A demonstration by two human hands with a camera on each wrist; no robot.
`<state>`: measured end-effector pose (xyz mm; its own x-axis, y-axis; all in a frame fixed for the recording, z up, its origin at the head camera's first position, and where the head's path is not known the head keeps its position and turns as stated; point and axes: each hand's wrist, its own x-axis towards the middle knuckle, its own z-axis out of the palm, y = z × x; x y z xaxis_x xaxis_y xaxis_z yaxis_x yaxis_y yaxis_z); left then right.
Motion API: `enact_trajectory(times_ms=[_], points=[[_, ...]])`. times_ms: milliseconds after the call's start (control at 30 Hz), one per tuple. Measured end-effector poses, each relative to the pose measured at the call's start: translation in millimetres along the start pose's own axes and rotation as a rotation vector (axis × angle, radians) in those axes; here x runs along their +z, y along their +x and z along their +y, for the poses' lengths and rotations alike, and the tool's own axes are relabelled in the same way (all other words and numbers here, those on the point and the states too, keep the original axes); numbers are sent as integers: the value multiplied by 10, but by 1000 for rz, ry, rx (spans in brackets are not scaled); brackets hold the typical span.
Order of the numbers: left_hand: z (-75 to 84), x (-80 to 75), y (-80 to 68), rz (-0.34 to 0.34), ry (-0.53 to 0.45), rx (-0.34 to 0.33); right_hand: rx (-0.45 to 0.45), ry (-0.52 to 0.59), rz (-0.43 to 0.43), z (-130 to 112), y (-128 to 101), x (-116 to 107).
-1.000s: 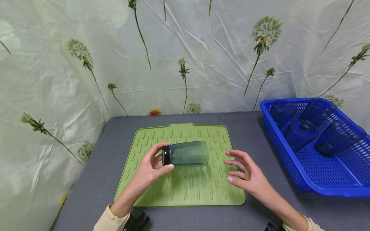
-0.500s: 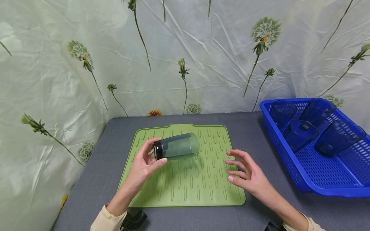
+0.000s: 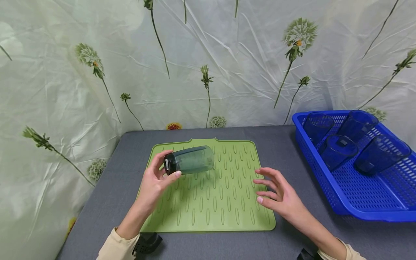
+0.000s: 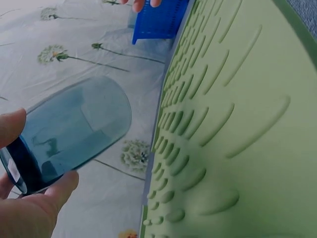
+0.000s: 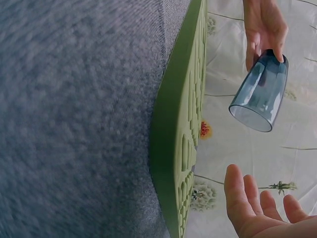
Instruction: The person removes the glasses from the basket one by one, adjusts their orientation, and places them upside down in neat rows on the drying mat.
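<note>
My left hand (image 3: 153, 182) grips a blue-green tinted drinking glass (image 3: 193, 160) by its dark, thick base. The glass lies on its side in the air over the green ribbed mat (image 3: 224, 213), its rim pointing right. In the left wrist view, thumb and fingers pinch the base of the glass (image 4: 79, 129). The right wrist view shows the open rim of the glass (image 5: 260, 94) apart from the mat. My right hand (image 3: 281, 196) hovers at the mat's right edge, fingers spread and loosely bent, holding nothing.
A blue perforated basket (image 3: 373, 195) stands on the right of the grey cloth-covered table (image 3: 100, 191). Several glasses sit in it, among them a glass (image 3: 381, 155) at its right side. A flower-printed curtain (image 3: 182, 90) hangs behind the table.
My left hand has moved left and slightly up and away, carrying the glass with it. The glass's rim end has tipped a little upward in view. My right hand has stayed almost still.
</note>
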<state>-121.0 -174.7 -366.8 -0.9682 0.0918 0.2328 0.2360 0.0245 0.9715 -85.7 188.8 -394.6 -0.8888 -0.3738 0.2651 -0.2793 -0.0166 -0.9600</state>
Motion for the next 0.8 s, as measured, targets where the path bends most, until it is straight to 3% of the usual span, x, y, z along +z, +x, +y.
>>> enact_trajectory(times_ms=[167, 800], points=[[16, -40, 9, 52, 35, -32, 4, -7, 3, 10, -6, -13], [46, -134, 35, 171, -19, -56, -9, -27, 16, 36, 6, -57]])
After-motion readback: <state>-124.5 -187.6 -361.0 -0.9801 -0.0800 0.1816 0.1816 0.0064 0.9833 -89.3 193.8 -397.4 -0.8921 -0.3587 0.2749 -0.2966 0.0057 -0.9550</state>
